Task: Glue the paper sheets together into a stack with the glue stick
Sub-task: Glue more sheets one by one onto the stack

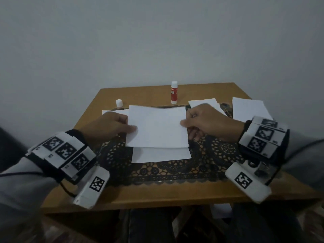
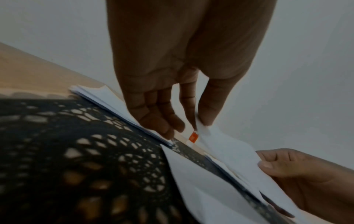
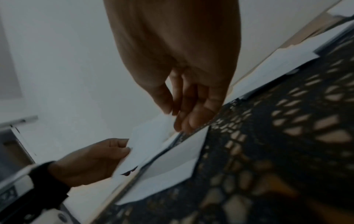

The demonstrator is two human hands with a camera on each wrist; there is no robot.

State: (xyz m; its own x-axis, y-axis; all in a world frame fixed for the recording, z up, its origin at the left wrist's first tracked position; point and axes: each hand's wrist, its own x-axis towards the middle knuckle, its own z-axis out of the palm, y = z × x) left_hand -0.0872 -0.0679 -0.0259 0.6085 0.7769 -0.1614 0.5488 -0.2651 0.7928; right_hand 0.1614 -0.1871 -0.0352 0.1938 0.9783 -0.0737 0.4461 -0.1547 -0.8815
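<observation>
Thin white paper sheet (image 1: 157,126) held above the black lace mat (image 1: 175,165), pinched at opposite edges by left hand (image 1: 108,126) and right hand (image 1: 208,122); probably light, floppy, crease-prone; best gripped by edges, both sides.

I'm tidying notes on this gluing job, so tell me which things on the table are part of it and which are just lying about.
Part of the job:
- held sheet, pinched by left hand and right hand
- sheet underneath
- spare sheets
- glue stick, upright
- its white cap

Just there:
- black lace mat
- wooden table
</observation>
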